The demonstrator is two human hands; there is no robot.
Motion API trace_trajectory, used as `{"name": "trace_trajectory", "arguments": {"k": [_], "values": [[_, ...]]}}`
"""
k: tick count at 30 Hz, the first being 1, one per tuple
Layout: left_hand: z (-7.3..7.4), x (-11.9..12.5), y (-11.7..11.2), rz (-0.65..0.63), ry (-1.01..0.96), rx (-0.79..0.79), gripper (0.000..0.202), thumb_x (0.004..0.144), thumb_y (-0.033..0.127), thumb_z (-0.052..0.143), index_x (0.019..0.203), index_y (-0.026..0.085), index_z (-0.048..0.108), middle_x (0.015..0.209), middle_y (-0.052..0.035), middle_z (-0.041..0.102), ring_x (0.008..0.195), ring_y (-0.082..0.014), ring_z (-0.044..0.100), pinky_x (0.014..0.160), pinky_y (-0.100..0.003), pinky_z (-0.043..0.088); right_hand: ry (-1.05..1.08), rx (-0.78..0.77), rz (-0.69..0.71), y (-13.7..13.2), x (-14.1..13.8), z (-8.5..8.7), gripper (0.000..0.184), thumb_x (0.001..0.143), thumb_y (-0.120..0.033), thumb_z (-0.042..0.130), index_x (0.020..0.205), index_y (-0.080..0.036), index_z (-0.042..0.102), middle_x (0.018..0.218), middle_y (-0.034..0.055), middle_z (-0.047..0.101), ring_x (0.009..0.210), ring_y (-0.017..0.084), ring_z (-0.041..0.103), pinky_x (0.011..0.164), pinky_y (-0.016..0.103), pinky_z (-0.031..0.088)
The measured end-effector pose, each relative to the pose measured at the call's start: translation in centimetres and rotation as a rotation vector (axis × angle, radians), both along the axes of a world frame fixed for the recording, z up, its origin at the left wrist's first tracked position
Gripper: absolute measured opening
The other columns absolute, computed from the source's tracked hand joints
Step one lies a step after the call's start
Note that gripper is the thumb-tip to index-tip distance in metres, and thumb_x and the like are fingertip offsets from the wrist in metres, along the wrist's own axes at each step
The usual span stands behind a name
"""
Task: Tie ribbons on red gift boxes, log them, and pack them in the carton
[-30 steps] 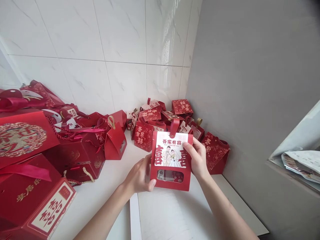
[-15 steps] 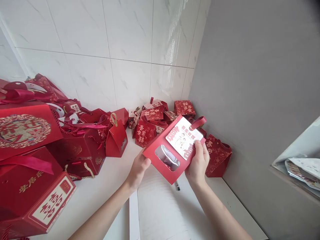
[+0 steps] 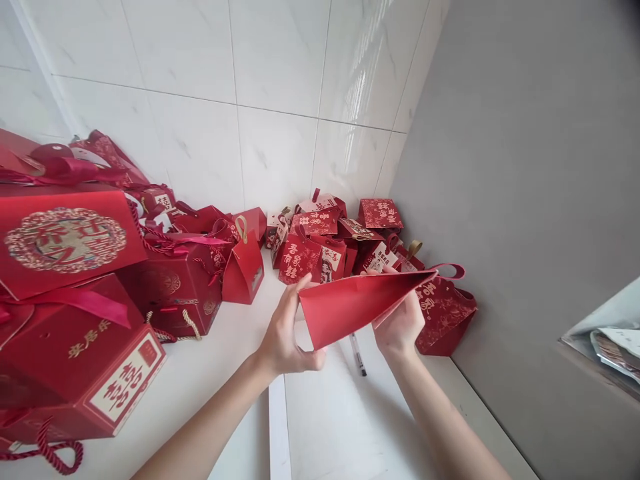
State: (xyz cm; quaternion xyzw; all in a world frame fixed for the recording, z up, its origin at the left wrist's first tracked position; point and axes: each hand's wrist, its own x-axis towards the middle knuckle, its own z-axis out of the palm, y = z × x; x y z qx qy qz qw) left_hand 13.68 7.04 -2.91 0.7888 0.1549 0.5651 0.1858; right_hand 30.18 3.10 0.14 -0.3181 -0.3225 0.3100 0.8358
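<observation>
I hold a small red gift box [image 3: 357,303] with a red ribbon loop between both hands, above a white counter [image 3: 200,380]. The box is tipped on its side, so its plain red face looks at me. My left hand [image 3: 287,333] grips its lower left corner with thumb and fingers. My right hand [image 3: 400,320] is behind and under the right part, fingers partly hidden by the box. A black pen [image 3: 357,353] lies on the counter just below the box.
Several small red gift boxes [image 3: 320,237] are piled in the corner against the white tiled wall. Larger red boxes with ribbons and cord handles [image 3: 75,307] fill the left side. A grey wall [image 3: 525,167] closes the right. A shelf with papers [image 3: 615,340] juts at far right.
The box has been turned from upright, printed front facing me, onto its side so only a plain red face shows. The pen under it has come into view. The view shifted left.
</observation>
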Motion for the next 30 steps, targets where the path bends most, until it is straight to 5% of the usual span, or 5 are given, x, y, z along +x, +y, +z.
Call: {"name": "trace_trajectory", "arguments": {"k": [5,10,14,24,30], "values": [[0.6,0.1,-0.1,-0.267,-0.075,-0.42,0.056,0.07,0.042,0.052,0.118,0.014,0.046,0.112,-0.0124,0.055,0.106,-0.0286,0.053,0.089,-0.04,0.046,-0.051,0.013,-0.095,-0.3,-0.2,-0.6,0.046,0.079,-0.055,0.047,0.109,-0.022,0.056,0.102,0.0063,0.064,0.102,0.026,0.057,0.083,0.041,0.048],[-0.3,0.5,-0.1,-0.509,-0.142,-0.765,0.053,0.073,0.048,0.048,0.117,0.019,0.051,0.103,-0.0084,0.063,0.096,-0.0275,0.059,0.078,-0.041,0.052,-0.098,0.076,0.029,-0.9,-0.4,-1.0,0.06,0.074,-0.059,0.055,0.119,-0.02,0.051,0.11,0.0105,0.061,0.097,0.031,0.059,0.079,0.045,0.05],[-1.0,1.0,-0.5,-0.545,-0.232,-0.924,0.049,0.076,0.05,0.042,0.114,0.022,0.054,0.096,-0.0073,0.065,0.089,-0.0247,0.062,0.071,-0.038,0.055,-0.195,0.15,0.14,-1.3,-0.9,-1.0,0.057,0.075,-0.051,0.06,0.124,-0.025,0.046,0.116,0.0088,0.058,0.102,0.03,0.057,0.083,0.044,0.05],[-1.7,0.9,-0.5,-0.502,-0.271,-0.88,0.055,0.076,0.055,0.044,0.122,0.025,0.048,0.099,-0.0075,0.065,0.094,-0.0269,0.061,0.073,-0.041,0.055,-0.282,0.143,0.157,-1.5,-0.9,-0.8,0.048,0.079,-0.044,0.06,0.122,-0.026,0.048,0.117,0.007,0.057,0.106,0.028,0.055,0.087,0.04,0.049],[-0.8,1.2,-1.3,-0.353,-0.203,-0.61,0.055,0.077,0.055,0.047,0.122,0.023,0.045,0.115,-0.0088,0.057,0.104,-0.0295,0.056,0.082,-0.044,0.052,-0.203,0.099,0.105,-1.3,-1.0,-1.0,0.047,0.079,-0.046,0.059,0.12,-0.024,0.049,0.114,0.0071,0.059,0.1,0.027,0.058,0.078,0.037,0.052]]}}
